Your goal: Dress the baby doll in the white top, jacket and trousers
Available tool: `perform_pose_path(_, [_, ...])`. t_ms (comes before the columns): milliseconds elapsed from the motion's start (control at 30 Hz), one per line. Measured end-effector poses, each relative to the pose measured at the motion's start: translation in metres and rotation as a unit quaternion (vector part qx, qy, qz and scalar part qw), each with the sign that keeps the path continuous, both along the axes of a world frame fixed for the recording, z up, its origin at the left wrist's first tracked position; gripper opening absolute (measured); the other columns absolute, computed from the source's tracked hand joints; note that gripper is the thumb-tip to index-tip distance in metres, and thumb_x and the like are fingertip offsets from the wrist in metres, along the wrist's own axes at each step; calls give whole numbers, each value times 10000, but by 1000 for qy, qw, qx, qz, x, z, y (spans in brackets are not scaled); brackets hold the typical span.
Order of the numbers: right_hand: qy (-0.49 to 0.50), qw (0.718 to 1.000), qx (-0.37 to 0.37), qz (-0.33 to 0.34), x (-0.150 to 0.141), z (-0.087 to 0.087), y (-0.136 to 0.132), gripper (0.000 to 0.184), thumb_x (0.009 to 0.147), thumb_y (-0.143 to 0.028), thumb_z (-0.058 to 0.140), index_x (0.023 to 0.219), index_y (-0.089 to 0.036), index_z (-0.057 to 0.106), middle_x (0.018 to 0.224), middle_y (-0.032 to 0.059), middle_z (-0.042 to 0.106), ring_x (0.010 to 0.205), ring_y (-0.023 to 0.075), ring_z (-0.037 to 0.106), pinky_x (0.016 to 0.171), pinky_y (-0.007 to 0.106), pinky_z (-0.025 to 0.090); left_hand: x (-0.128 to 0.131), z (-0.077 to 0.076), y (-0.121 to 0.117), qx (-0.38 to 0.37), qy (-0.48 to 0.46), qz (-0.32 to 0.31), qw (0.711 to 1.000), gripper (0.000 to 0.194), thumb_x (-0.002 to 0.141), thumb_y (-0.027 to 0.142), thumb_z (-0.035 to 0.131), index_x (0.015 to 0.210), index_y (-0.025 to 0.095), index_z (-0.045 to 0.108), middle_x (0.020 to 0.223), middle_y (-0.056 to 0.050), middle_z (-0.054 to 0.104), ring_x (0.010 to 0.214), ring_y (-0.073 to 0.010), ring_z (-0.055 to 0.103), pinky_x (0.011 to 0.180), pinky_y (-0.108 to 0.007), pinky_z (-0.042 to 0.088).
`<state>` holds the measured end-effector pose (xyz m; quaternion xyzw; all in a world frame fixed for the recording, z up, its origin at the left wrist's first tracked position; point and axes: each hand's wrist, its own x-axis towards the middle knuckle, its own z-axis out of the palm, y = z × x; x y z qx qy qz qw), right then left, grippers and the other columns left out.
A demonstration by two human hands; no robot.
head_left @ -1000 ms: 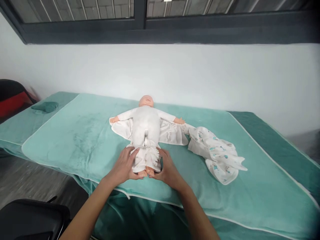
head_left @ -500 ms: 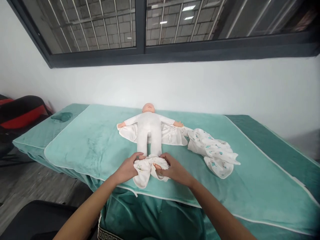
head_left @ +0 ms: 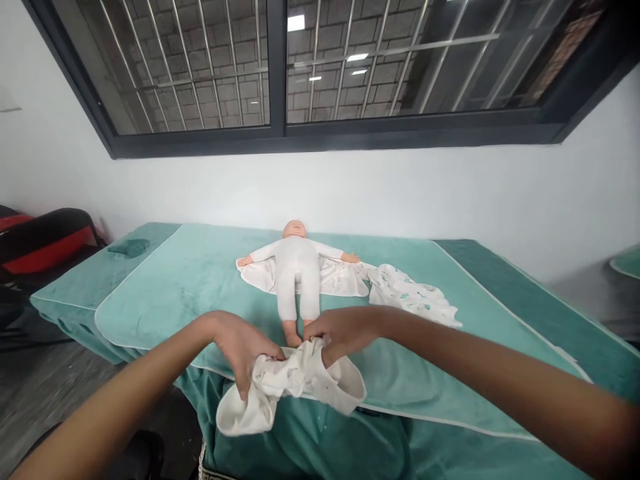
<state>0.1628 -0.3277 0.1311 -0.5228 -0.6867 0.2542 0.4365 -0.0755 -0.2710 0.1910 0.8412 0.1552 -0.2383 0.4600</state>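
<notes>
A baby doll [head_left: 298, 272] in a white bodysuit lies on its back on a teal padded table [head_left: 450, 373], arms spread, bare feet toward me. Under its torso an opened white garment [head_left: 340, 277] is spread out. My left hand [head_left: 243, 347] and my right hand [head_left: 343, 331] are both closed on a small pair of white printed baby trousers [head_left: 295, 387], held bunched in the air just in front of the doll's feet, clear of the legs.
A crumpled white cloth with blue prints [head_left: 413, 297] lies right of the doll. A small folded teal cloth [head_left: 129, 248] sits at the table's far left. A black and red chair [head_left: 45, 243] stands at left. Wall and barred window lie behind.
The trousers have come off the doll's legs and feet. Both hands pulled them toward me and lifted them off the table; the doll's legs now lie bare and straight.
</notes>
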Motion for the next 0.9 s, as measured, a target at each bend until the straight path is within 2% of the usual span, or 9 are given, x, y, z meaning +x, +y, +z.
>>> perform_pose_path(100, [-6,1000,19,-3,-5,17,3,232,808,-414,645,812,-182,655,683,-52,606,773,160,621,722,294,512,3,30,-2,71,2,-5,997,326,652,335,833,935,224,715,859,-3,717,753,-223,646,613,-273,458])
perform_pose_path(200, [-47,995,-26,84,-2,63,15,249,785,-408,679,829,-163,686,698,-56,632,756,143,630,706,275,506,0,55,1,131,-40,57,989,172,750,338,746,867,224,691,824,12,690,757,-197,623,629,-253,436])
perform_pose_path(233, [-83,977,-83,175,0,84,21,257,741,-400,728,831,-161,700,710,-56,651,740,140,633,688,268,504,-3,61,4,147,-62,84,984,165,752,333,738,858,222,678,832,15,680,768,-190,616,633,-246,431])
perform_pose_path(300, [-196,874,-241,373,3,124,34,332,618,-337,837,880,-160,739,814,-33,719,765,160,666,668,266,511,-7,73,9,165,-113,130,971,167,750,325,732,847,215,653,849,17,661,784,-176,603,643,-236,426])
perform_pose_path(367, [-194,852,-278,400,4,156,44,378,547,-329,880,864,-170,751,836,-22,737,766,176,677,653,269,515,-10,84,14,161,-156,159,961,178,753,330,728,845,208,637,850,17,646,778,-162,592,652,-232,432])
perform_pose_path(433, [-170,861,-284,385,3,173,50,372,539,-352,887,834,-172,752,827,-11,737,769,189,681,657,282,522,-11,94,17,147,-180,176,957,211,744,349,741,850,204,631,835,19,640,752,-149,587,647,-233,440])
perform_pose_path(600, [-167,878,-236,382,-3,182,57,301,741,-468,774,810,-176,744,787,-11,697,772,163,645,678,271,494,-14,113,20,102,-184,215,954,268,691,353,789,840,200,626,814,16,633,719,-145,599,635,-250,462])
perform_pose_path(767, [-130,885,-245,374,-11,185,65,371,789,-530,763,806,-163,713,798,19,681,772,157,611,716,278,475,-17,121,27,74,-200,276,937,362,665,386,845,776,186,565,762,27,566,706,-128,556,620,-241,421])
perform_pose_path(900, [-101,907,-204,354,-14,192,68,377,772,-531,787,795,-180,652,754,-20,613,730,131,547,675,263,416,-21,128,26,73,-219,304,924,358,710,428,819,803,190,567,771,20,589,706,-132,551,619,-245,407])
